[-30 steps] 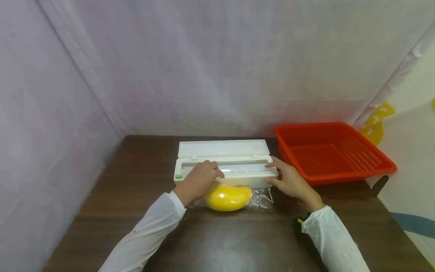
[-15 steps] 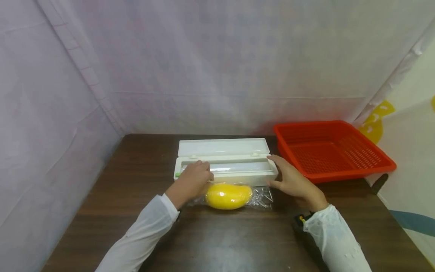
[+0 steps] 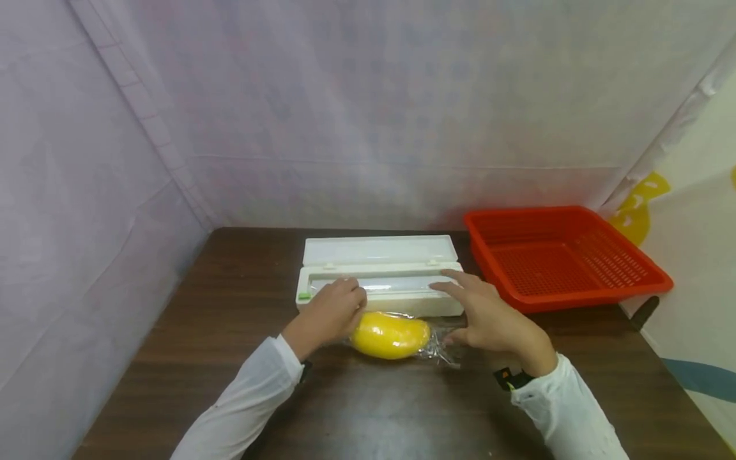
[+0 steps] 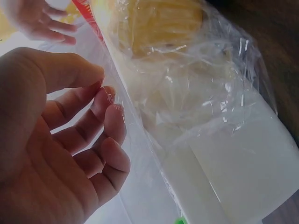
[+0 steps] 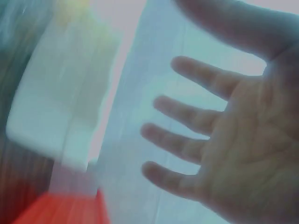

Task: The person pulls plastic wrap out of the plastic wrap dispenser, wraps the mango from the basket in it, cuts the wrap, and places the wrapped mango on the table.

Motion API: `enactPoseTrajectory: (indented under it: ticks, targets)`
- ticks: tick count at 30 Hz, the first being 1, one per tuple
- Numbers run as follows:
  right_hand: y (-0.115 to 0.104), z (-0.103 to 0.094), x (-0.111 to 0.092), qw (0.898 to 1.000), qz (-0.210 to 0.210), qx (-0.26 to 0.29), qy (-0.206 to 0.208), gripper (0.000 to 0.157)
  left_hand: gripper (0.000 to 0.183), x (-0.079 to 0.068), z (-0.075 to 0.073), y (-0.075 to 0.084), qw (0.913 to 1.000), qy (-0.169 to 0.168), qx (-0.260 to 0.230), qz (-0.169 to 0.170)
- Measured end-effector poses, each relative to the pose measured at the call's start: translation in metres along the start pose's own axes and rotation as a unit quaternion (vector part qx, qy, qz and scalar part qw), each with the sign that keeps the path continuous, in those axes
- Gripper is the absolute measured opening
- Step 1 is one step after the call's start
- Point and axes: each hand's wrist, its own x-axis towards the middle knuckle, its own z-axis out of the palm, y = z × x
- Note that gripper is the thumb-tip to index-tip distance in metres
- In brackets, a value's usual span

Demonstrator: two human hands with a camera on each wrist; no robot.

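Observation:
A white cling film box (image 3: 414, 307) stands with its lid (image 3: 379, 250) folded back, and a roll (image 3: 397, 285) lies inside. Against its front sits a yellow, mango-shaped fruit (image 3: 391, 337) under clear crumpled cling film (image 4: 210, 100). My left hand (image 3: 329, 314) is over the left part of the box's front edge. In the left wrist view its thumb and fingertips pinch a bit of film. My right hand (image 3: 496, 317) hovers at the box's right end with fingers spread, holding nothing; the right wrist view is blurred.
A red plastic basket (image 3: 531, 299) stands at the right rear of the dark wooden table (image 3: 368, 409), close to the box's right end. White sheeting (image 3: 368, 115) hangs behind and at the left. A small green piece (image 3: 304, 296) sits on the box's left end.
My right hand has left the box's right end and moved slightly left and nearer, its fingers spreading. The left hand has shifted a little left along the box's front edge.

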Motion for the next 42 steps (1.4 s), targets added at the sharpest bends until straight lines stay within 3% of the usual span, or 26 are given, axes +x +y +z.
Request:
enactPoseTrajectory:
  ticks: [5, 12, 16, 19, 21, 24, 27, 29, 32, 35, 38, 42]
  targets:
    - [-0.030, 0.026, 0.016, 0.997, -0.069, -0.019, 0.027, 0.062, 0.006, -0.001, 0.000, 0.002, 0.9997, 0.022, -0.008, 0.008]
    - [-0.043, 0.063, 0.028, 0.995, -0.082, -0.059, 0.021, 0.053, 0.005, -0.007, 0.004, 0.005, 0.9974, 0.053, -0.046, 0.019]
    - [-0.044, 0.065, 0.030, 0.995, -0.082, -0.058, 0.025, 0.046, 0.005, -0.010, 0.002, 0.008, 0.9963, 0.035, -0.078, 0.011]
    - [-0.045, 0.064, 0.029, 0.993, -0.085, -0.073, 0.031, 0.042, 0.009, -0.013, 0.000, 0.013, 0.9960, -0.001, -0.089, 0.010]
    - [-0.046, 0.063, 0.028, 0.992, -0.088, -0.081, 0.034, 0.041, 0.015, -0.015, 0.000, 0.017, 0.9974, -0.023, -0.067, 0.013]
    - [-0.047, 0.064, 0.027, 0.991, -0.097, -0.089, 0.036, 0.041, 0.023, -0.020, 0.001, 0.027, 0.9986, -0.046, 0.023, 0.013]
    - [-0.048, 0.064, 0.025, 0.988, -0.106, -0.100, 0.040, 0.041, 0.034, -0.026, -0.001, 0.040, 0.9909, -0.062, 0.119, 0.011]
    - [-0.049, 0.065, 0.025, 0.986, -0.112, -0.112, 0.047, 0.038, 0.034, -0.027, -0.005, 0.046, 0.9878, -0.069, 0.140, 0.006]
    - [-0.052, 0.066, 0.024, 0.981, -0.127, -0.134, 0.066, 0.034, 0.024, -0.018, -0.014, 0.047, 0.9941, -0.053, 0.094, -0.007]
    - [-0.056, 0.067, 0.023, 0.973, -0.142, -0.160, 0.085, 0.035, 0.021, -0.003, -0.019, 0.040, 0.9984, -0.052, 0.009, -0.022]
    - [-0.061, 0.068, 0.020, 0.965, -0.152, -0.185, 0.104, 0.041, 0.023, 0.008, -0.018, 0.034, 0.9941, -0.081, -0.066, -0.027]
    - [-0.065, 0.071, 0.017, 0.962, -0.149, -0.200, 0.110, 0.052, 0.022, 0.017, -0.009, 0.027, 0.9814, -0.132, -0.139, -0.014]
